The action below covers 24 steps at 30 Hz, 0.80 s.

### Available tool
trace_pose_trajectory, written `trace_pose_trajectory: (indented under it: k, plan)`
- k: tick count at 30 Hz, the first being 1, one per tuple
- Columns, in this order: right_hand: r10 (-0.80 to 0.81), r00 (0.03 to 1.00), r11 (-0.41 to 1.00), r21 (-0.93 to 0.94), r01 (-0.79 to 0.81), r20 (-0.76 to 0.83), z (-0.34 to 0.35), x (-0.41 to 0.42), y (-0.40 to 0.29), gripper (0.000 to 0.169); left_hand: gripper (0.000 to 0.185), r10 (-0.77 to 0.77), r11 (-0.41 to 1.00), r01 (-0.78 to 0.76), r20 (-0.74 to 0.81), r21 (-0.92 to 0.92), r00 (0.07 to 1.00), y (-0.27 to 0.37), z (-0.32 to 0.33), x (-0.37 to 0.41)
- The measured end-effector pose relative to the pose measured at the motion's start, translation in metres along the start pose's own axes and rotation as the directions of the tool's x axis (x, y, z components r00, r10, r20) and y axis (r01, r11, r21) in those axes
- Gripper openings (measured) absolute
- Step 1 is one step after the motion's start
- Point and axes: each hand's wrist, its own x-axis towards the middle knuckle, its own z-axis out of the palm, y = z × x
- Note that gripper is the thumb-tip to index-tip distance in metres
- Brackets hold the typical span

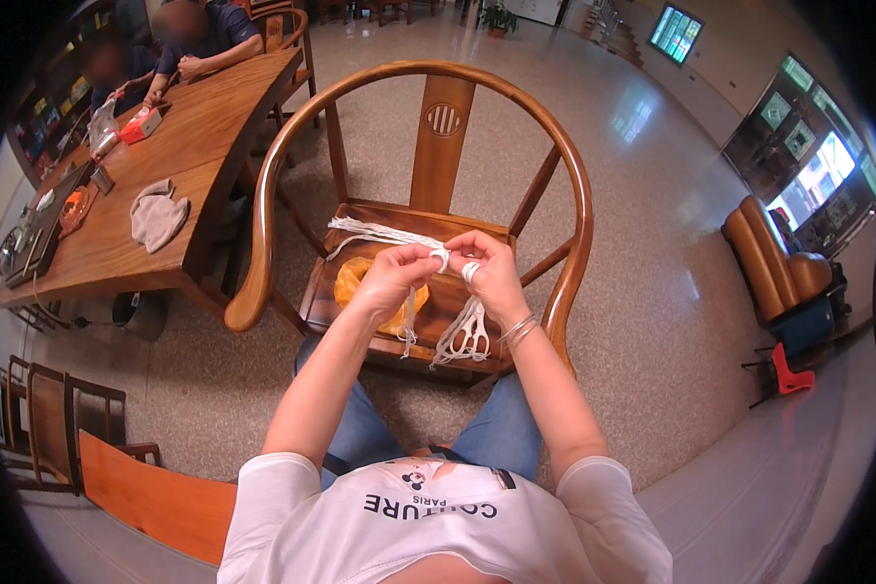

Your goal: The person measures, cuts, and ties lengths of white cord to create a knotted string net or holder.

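My left hand point(398, 277) pinches white cord point(440, 257) between thumb and forefinger, above the seat of a wooden armchair point(443, 157). Facing it, my right hand point(488, 270) holds the same cord, some of it wound around a finger. A bundle of white cords point(379, 231) stretches across the seat towards the back left. Beneath my left hand lies a yellow-orange plastic bag point(352, 279), partly hidden by that hand. White-handled scissors point(471, 337) rest near the seat's front edge below my right hand, among loose cord ends. Another cord end hangs below my left hand.
A wooden table point(212, 139) at left bears a beige cloth point(158, 215), a red tissue box point(141, 125) and a dark tray point(47, 226). Two people sit at its far end. The armchair's curved rail surrounds the seat. An orange board point(153, 500) is at lower left.
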Motion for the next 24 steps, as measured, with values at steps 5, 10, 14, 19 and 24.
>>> trace_pose_trajectory:
  k: [5,10,14,19,24]
  plan:
    - [-0.141,0.986,0.990,-0.025,0.139,-0.085,0.007,-0.004,0.004,0.010,0.009,0.126,0.983,-0.105,-0.140,0.149,0.982,0.001,0.007,-0.002]
    - [-0.157,0.980,0.945,-0.305,0.114,-0.119,0.011,-0.002,0.001,0.011,0.011,0.256,0.943,-0.208,-0.169,0.260,0.952,0.000,0.012,0.001]
    - [-0.133,0.980,0.923,-0.378,0.068,-0.149,0.008,-0.001,0.000,0.009,0.011,0.200,0.948,-0.158,-0.127,0.278,0.972,0.003,0.011,-0.001]
    - [-0.160,0.975,0.926,-0.366,0.095,-0.152,0.008,0.003,0.012,0.007,0.011,0.041,0.996,-0.035,-0.077,0.080,0.996,0.000,0.007,0.000]
    - [-0.353,0.914,0.851,-0.475,0.226,-0.199,0.013,-0.001,0.008,0.008,0.012,0.028,0.999,-0.032,-0.114,-0.038,0.993,-0.003,0.007,0.002]
